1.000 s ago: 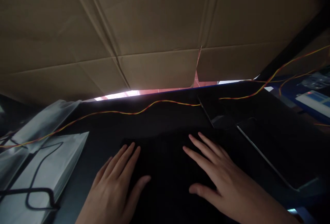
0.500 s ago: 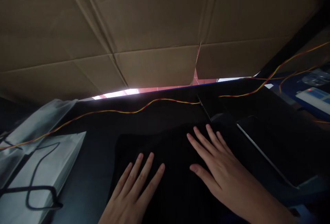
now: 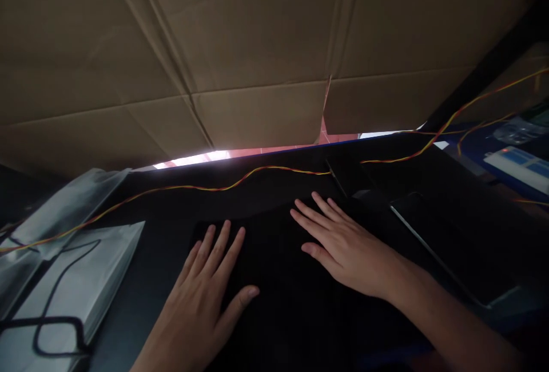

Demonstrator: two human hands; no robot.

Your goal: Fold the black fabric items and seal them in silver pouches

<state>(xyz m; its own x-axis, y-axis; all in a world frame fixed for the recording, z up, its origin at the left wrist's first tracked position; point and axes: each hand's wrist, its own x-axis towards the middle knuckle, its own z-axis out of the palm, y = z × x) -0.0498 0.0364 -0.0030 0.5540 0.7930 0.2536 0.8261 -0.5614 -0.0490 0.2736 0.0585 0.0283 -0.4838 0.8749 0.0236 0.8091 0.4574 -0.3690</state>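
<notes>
Black cloth [image 3: 274, 269] lies spread over the dark tabletop in front of me; its folds are hard to make out in the dim light. My left hand [image 3: 206, 292] rests flat on its left part, fingers stretched out and thumb apart. Palm down on the upper right part lies my right hand [image 3: 338, 240], its fingers spread. Neither hand grips anything. Just beyond my right hand is a dark flat object [image 3: 347, 175], and to the right of it lies a black flat panel [image 3: 450, 246] with a pale edge.
A twisted red-and-yellow wire [image 3: 193, 187] crosses the table's back. Plastic bags [image 3: 115, 263] and a black-framed object [image 3: 47, 322] lie at left. Brown cardboard [image 3: 257, 29] hangs behind the table. A white-and-blue device [image 3: 518, 167] with a red light sits at right.
My left hand has slid forward over the cloth, its thumb now fully showing. My right hand has moved forward and to the left, still flat.
</notes>
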